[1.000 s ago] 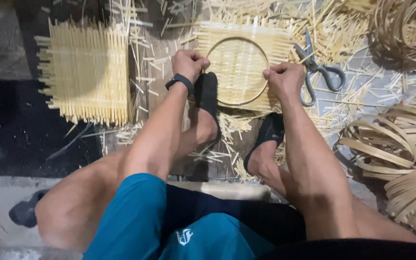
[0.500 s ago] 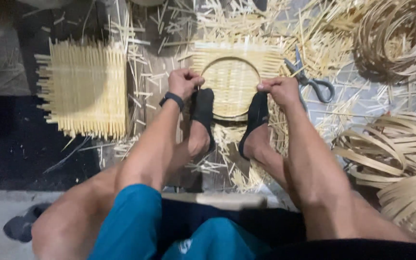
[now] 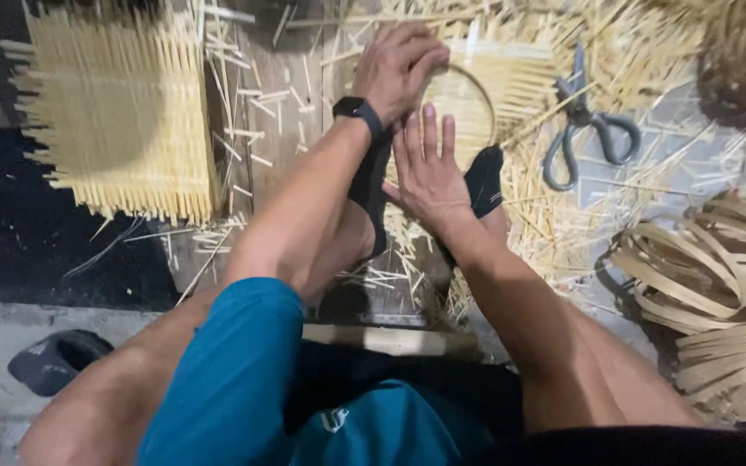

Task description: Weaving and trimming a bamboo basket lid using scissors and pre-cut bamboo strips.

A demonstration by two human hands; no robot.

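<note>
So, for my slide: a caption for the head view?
Both hands press a woven bamboo mat with a hoop, scissors alongside.

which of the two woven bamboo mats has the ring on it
The woven mat under the hands, left of the scissors, carries the dark ring. The other mat, far left, lies bare.

A square woven bamboo mat (image 3: 485, 95) with a dark ring (image 3: 477, 86) laid on it is seen on the floor (image 3: 641, 181), pinned at its near edge by two dark-sandalled feet. The left hand (image 3: 399, 65) is curled over the mat's left part, touching the ring; the right hand (image 3: 429, 168) is laid flat, fingers spread, just beside it. Grey-handled scissors (image 3: 584, 129) lie right of the mat among bamboo slivers. A second woven mat (image 3: 118, 116) is seen at the far left, and coiled bamboo strips (image 3: 718, 285) at the right edge.
</note>
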